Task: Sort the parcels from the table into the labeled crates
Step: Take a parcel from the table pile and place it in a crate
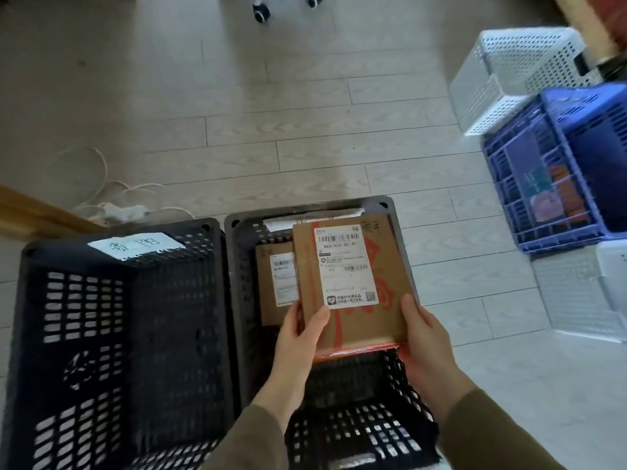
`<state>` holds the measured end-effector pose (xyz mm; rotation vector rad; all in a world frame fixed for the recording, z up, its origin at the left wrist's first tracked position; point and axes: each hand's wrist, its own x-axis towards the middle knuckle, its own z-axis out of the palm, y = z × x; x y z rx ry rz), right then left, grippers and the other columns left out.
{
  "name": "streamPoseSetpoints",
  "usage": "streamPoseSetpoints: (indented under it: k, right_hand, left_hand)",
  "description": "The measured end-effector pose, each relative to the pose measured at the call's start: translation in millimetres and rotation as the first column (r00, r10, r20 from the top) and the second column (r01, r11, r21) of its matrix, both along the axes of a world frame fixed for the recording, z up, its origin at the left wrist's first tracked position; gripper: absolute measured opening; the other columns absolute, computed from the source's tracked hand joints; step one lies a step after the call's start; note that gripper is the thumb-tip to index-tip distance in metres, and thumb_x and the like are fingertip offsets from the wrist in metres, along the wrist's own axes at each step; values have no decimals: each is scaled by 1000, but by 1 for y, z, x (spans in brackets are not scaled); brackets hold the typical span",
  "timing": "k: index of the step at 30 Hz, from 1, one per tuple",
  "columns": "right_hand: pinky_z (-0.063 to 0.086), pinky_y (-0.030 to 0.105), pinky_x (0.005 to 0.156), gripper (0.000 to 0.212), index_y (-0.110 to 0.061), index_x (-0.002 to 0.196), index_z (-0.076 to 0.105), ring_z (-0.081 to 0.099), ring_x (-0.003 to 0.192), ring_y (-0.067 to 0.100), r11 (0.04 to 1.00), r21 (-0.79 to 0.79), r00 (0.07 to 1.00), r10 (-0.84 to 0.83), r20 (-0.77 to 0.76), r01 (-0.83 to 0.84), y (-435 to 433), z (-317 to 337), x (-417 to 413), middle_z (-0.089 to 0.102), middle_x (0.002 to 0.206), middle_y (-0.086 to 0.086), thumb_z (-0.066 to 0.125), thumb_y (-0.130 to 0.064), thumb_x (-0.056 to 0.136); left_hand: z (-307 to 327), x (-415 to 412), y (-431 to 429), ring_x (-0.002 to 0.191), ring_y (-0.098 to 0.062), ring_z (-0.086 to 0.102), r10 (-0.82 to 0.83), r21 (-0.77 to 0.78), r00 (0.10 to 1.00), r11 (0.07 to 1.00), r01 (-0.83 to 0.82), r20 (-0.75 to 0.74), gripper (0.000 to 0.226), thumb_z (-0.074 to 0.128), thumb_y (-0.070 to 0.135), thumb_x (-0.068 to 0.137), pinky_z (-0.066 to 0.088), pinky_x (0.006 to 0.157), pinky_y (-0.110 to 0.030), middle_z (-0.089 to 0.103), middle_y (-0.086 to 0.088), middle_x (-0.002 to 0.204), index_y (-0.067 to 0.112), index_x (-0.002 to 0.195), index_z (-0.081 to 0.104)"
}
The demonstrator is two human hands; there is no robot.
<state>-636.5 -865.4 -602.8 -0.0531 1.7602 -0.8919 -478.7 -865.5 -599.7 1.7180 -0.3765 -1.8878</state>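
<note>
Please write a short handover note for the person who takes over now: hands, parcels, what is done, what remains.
Left hand and right hand: both grip the brown cardboard parcel with white shipping label, held over the right black plastic crate.
Done: a second cardboard parcel lies inside that crate.
Left: set the held parcel down, likely here. Whether more parcels wait cannot be seen.

**Soft Daylight, Smeared Edges**

Pale light washed the floor brightest toward 4 o'clock, while 10 o'clock lay dim. The black crate at 8 o'clock was murky inside. The central parcel looked sharp; the blue crate at 3 o'clock was blurred.
</note>
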Motion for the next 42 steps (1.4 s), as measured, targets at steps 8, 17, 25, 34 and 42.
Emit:
streamPoseSetpoints:
  k: [8,17,25,34,42]
  right_hand:
    - [50,41,95,49,-8,129,54,63,104,24,997,22,986,-70,-148,74,14,-111,-1,63,120,9,59,-38,91]
    - [46,28,82,50,-5,132,49,61,103,20,983,9,966,-179,-188,184,12,-159,1,61,121,6,58,-33,92]
    - [44,15,58,49,-6,133,49,59,80,8,967,-1,947,-249,-203,254,-5,-186,0,61,120,6,56,-34,93]
    - [52,34,84,66,-1,121,51,62,94,22,932,153,921,-279,-272,327,-19,-221,8,64,103,3,67,-51,80]
    - [49,42,94,52,-12,85,36,58,95,26,881,273,921,-350,-170,386,-37,-244,3,51,83,1,66,-55,79]
  left_hand:
    - [-97,-11,0,89,1,51,-67,153,998,986,68,-12,50,52,45,91,34,89,-31,55,22,103,39,138,36]
    - [-165,-24,3,120,-15,48,-44,202,999,979,39,20,56,53,51,88,34,108,-37,53,10,124,28,138,40]
    - [-191,-36,-8,109,-24,54,69,330,997,942,-57,-26,56,54,55,86,44,96,-44,57,0,121,29,134,42]
    - [-221,-50,-12,105,-19,60,550,412,835,767,-491,-30,50,72,28,80,44,103,-37,63,-8,110,7,120,50]
    - [-249,-59,-22,107,-21,62,660,411,748,703,-580,-72,32,74,17,78,44,103,-39,65,-10,115,12,105,57]
